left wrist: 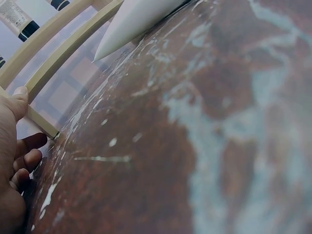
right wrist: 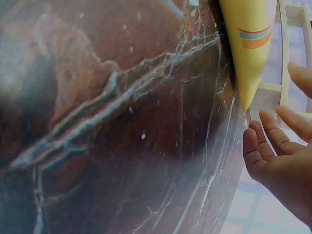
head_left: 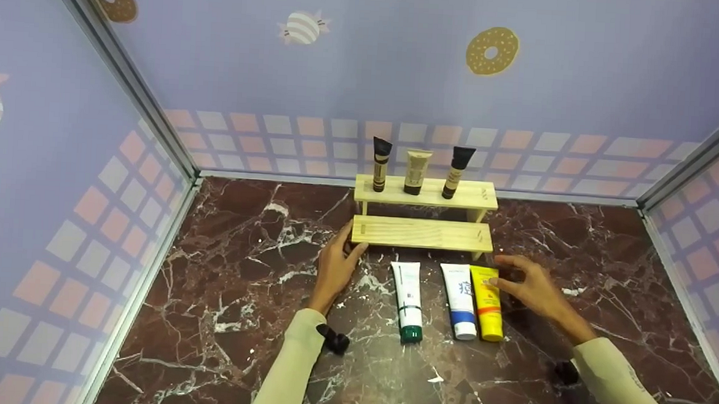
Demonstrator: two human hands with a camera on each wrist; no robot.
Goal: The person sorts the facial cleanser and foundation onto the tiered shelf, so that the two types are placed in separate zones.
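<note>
My left hand (head_left: 336, 267) holds the left end of a two-step wooden display rack (head_left: 422, 233). In the left wrist view its thumb (left wrist: 19, 100) lies on the lower step, with the other fingers down by the leg. My right hand (head_left: 536, 290) hovers beside the rack's right front corner, near the top end of a yellow tube (head_left: 487, 304); its fingers are spread and loosely bent, with nothing between them in the right wrist view. A white tube with a blue band (head_left: 459, 301) lies against the yellow one. Left of these lies a white tube with a green cap (head_left: 408, 302).
On the rack's upper step stand a black-and-gold tube (head_left: 380, 165), a beige tube (head_left: 417, 171) and another black-and-gold tube (head_left: 457, 173). The dark red marbled tabletop (head_left: 238, 282) is bordered by lilac printed panels (head_left: 391, 62) at the back and sides.
</note>
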